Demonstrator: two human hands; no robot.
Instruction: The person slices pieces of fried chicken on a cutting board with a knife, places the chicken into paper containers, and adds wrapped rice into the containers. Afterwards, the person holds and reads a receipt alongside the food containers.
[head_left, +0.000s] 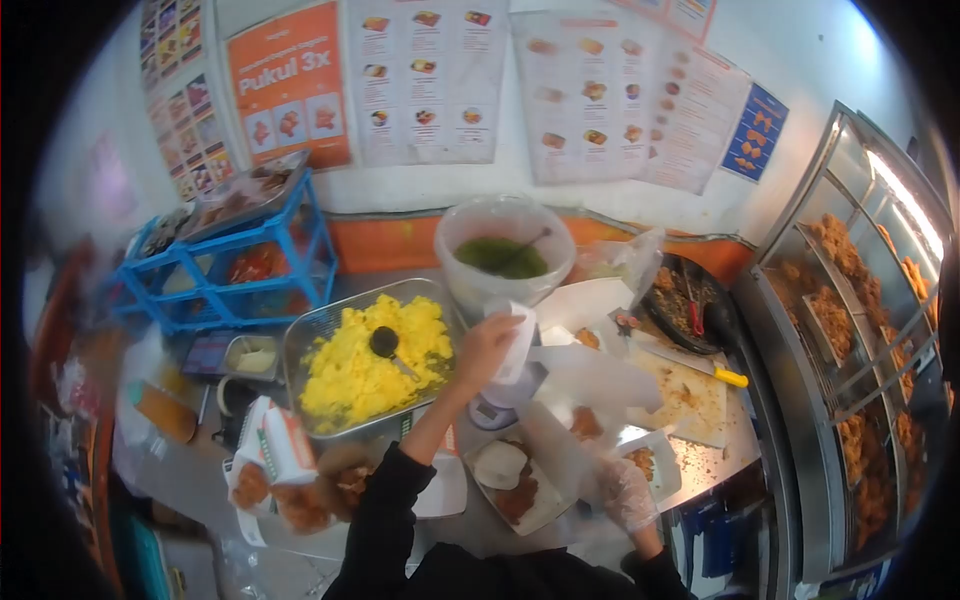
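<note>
My left hand [487,350] reaches forward over the counter, its fingers closed on a white piece [516,350] that looks like folded paper or a small carton. Just below it stands a small scale [492,412]. My right hand [630,497], in a clear plastic glove, is low at the right beside an open white box [662,467] with fried food in it; its fingers are blurred. Between my hands lies an open box [545,508] holding a white rounded portion, probably rice, and brown fried chicken [517,498]. Another lined box holds a fried piece [585,424].
A metal tray [300,378] of yellow food has a black ladle [388,347] in it. Behind are a lined tub [462,262] of green food and a blue rack [210,300]. Right: a yellow-handled knife [728,376] on a cutting board [690,408], a black pan [722,335], a glass display case [800,250].
</note>
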